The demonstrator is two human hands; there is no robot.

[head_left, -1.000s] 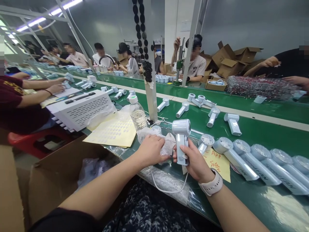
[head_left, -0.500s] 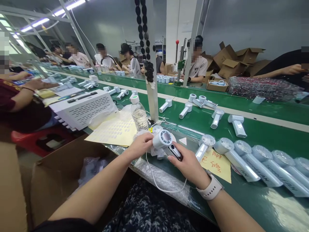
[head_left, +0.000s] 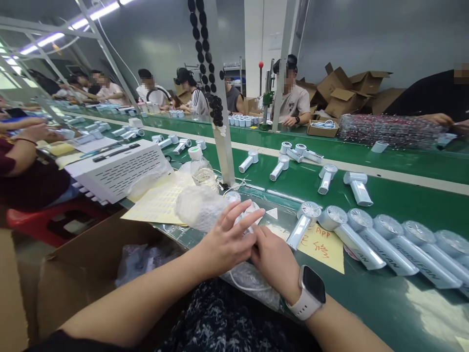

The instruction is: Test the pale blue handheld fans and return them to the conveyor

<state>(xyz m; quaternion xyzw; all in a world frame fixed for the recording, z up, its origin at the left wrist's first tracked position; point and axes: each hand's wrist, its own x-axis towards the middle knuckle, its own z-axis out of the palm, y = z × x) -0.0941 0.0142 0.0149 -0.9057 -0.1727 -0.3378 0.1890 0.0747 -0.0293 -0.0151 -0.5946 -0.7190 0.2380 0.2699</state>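
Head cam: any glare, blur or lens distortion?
Head view: glare whitens the green bench at lower right; the ceiling light burns out at upper left; the plastic bag by the left hand looks hazy, motion or film unclear; the near post leans, possibly wide-angle distortion.

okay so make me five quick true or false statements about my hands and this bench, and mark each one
1. The left hand and right hand are close together. True.
2. The watch is on the left wrist. False: the watch is on the right wrist.
3. The yellow note has black writing. False: the writing on it is red.
4. Translucent wrapping shows just past the left hand. True.
5. The bottle is lying on its side. False: the bottle stands upright.
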